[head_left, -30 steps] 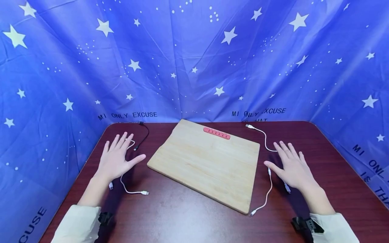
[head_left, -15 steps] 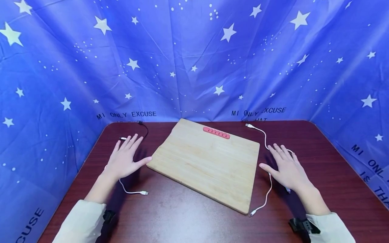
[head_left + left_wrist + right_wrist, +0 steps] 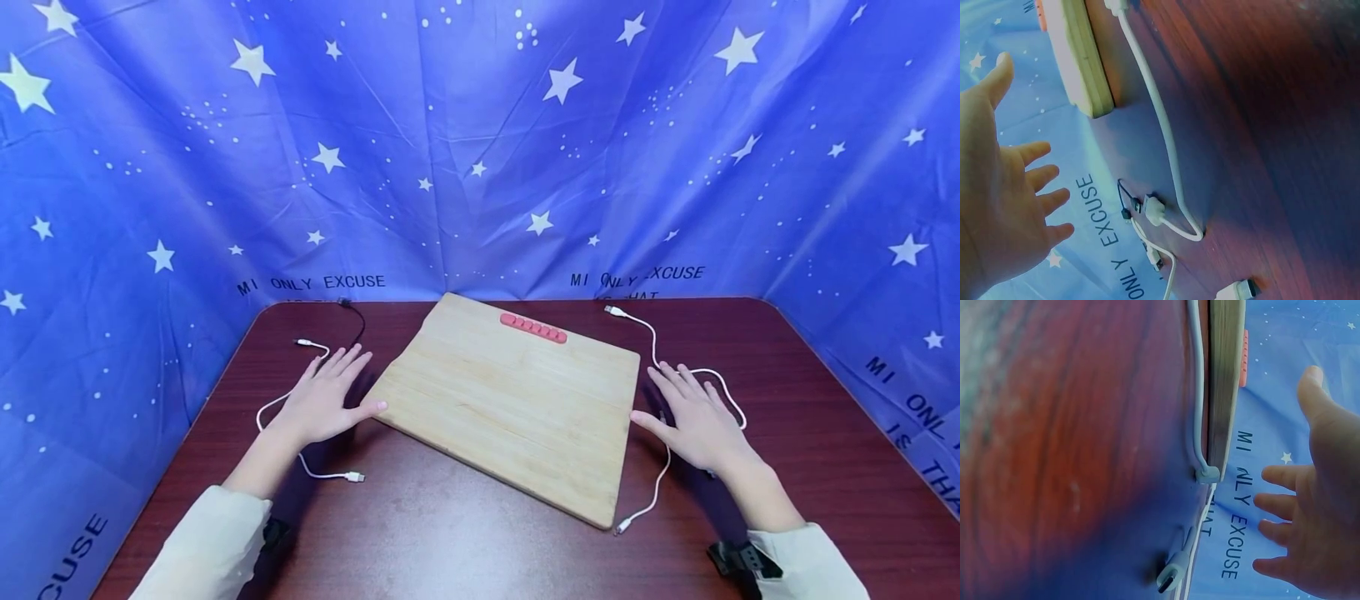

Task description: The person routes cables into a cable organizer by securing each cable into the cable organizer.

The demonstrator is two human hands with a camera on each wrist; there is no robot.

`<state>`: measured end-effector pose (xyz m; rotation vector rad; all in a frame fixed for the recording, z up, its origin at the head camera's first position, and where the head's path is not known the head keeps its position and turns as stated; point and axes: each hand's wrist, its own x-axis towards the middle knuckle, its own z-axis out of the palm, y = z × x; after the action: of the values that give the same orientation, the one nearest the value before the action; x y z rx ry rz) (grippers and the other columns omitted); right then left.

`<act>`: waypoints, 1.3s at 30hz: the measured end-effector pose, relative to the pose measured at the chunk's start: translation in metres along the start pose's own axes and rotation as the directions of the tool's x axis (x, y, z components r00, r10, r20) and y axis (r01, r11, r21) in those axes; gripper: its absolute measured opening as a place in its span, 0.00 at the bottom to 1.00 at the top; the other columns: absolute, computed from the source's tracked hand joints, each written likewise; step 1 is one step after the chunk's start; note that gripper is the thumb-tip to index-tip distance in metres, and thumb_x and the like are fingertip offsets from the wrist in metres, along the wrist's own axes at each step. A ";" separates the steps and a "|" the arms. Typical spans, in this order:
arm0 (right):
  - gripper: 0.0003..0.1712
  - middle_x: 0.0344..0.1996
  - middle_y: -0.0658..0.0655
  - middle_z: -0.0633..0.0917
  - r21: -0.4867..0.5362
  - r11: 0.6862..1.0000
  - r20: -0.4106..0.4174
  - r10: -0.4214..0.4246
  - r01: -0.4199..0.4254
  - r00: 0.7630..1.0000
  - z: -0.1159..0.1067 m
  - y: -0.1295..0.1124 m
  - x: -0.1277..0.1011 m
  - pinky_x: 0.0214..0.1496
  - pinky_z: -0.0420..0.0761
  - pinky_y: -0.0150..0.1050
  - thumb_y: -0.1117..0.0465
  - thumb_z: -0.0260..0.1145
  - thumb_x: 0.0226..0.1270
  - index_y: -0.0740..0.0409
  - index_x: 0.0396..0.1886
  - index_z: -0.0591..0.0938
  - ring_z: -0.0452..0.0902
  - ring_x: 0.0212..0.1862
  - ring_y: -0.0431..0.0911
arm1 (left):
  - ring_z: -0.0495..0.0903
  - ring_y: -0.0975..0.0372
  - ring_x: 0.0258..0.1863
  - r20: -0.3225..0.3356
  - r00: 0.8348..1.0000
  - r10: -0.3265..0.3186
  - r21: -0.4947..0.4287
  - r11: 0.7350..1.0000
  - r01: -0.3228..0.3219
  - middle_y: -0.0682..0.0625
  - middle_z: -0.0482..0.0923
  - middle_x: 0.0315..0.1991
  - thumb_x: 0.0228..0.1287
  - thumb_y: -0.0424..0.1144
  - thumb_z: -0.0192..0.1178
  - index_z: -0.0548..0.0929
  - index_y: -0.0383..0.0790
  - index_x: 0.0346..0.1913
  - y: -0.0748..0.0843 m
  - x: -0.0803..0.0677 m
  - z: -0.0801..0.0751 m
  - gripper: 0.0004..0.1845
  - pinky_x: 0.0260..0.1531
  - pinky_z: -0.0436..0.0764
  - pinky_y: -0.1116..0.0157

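Left hand: fingers spread, lower left of centre, thumb at wooden board edge.
Right hand: fingers spread, beside board's right edge, over white cable.

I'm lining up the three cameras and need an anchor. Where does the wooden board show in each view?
Head: the wooden board lies mid-table between the left hand and the right hand.
Left wrist: only its pale edge, top left.
Right wrist: its edge runs down from the top, right of centre.
Shared landmark: the pink strip on the board, seen in every view.
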<state>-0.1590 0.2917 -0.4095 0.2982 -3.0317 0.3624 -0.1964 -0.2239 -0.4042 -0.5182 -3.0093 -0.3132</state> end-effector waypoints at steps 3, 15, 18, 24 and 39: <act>0.47 0.72 0.67 0.63 0.001 1.000 -0.005 -0.011 0.011 1.000 0.001 -0.002 0.001 0.69 0.54 0.72 0.33 0.57 0.64 0.60 0.71 0.63 0.52 0.74 0.66 | 0.59 0.43 0.73 0.009 0.999 0.031 -0.001 1.000 -0.031 0.38 0.60 0.73 0.58 0.65 0.58 0.64 0.39 0.71 0.001 0.001 0.002 0.45 0.72 0.57 0.39; 0.43 0.70 0.68 0.65 0.043 0.996 0.051 -0.079 0.077 0.996 0.005 -0.012 -0.003 0.70 0.56 0.70 0.36 0.59 0.64 0.62 0.68 0.68 0.56 0.72 0.67 | 0.65 0.41 0.69 0.039 0.988 0.149 -0.043 0.988 -0.148 0.36 0.66 0.69 0.56 0.58 0.63 0.70 0.35 0.66 0.010 0.004 0.008 0.41 0.66 0.66 0.38; 0.44 0.69 0.68 0.67 0.066 0.994 0.069 -0.097 0.092 0.993 0.007 -0.016 -0.004 0.70 0.57 0.69 0.36 0.60 0.63 0.63 0.67 0.69 0.56 0.72 0.67 | 0.65 0.41 0.69 0.044 0.983 0.175 -0.041 0.984 -0.174 0.37 0.67 0.69 0.56 0.57 0.63 0.71 0.35 0.65 0.013 0.005 0.011 0.39 0.67 0.66 0.41; 0.42 0.67 0.69 0.70 0.123 0.982 0.072 -0.156 0.146 0.985 0.008 -0.027 -0.006 0.68 0.61 0.69 0.38 0.63 0.62 0.65 0.65 0.71 0.60 0.71 0.66 | 0.64 0.44 0.70 0.090 0.975 0.202 -0.023 0.979 -0.200 0.38 0.67 0.69 0.57 0.57 0.63 0.71 0.34 0.66 0.018 0.007 0.015 0.39 0.70 0.65 0.44; 0.45 0.68 0.69 0.68 0.195 0.954 0.095 -0.250 0.228 0.964 0.013 -0.062 -0.015 0.68 0.67 0.63 0.36 0.67 0.57 0.63 0.65 0.72 0.61 0.70 0.66 | 0.65 0.47 0.70 0.144 0.944 0.297 -0.071 0.954 -0.290 0.37 0.66 0.70 0.61 0.54 0.61 0.70 0.36 0.67 0.031 0.031 0.021 0.36 0.69 0.69 0.50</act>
<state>-0.1324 0.2318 -0.4097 0.7174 -3.0297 0.6236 -0.2156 -0.1809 -0.4160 -1.0270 -3.0102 -0.3392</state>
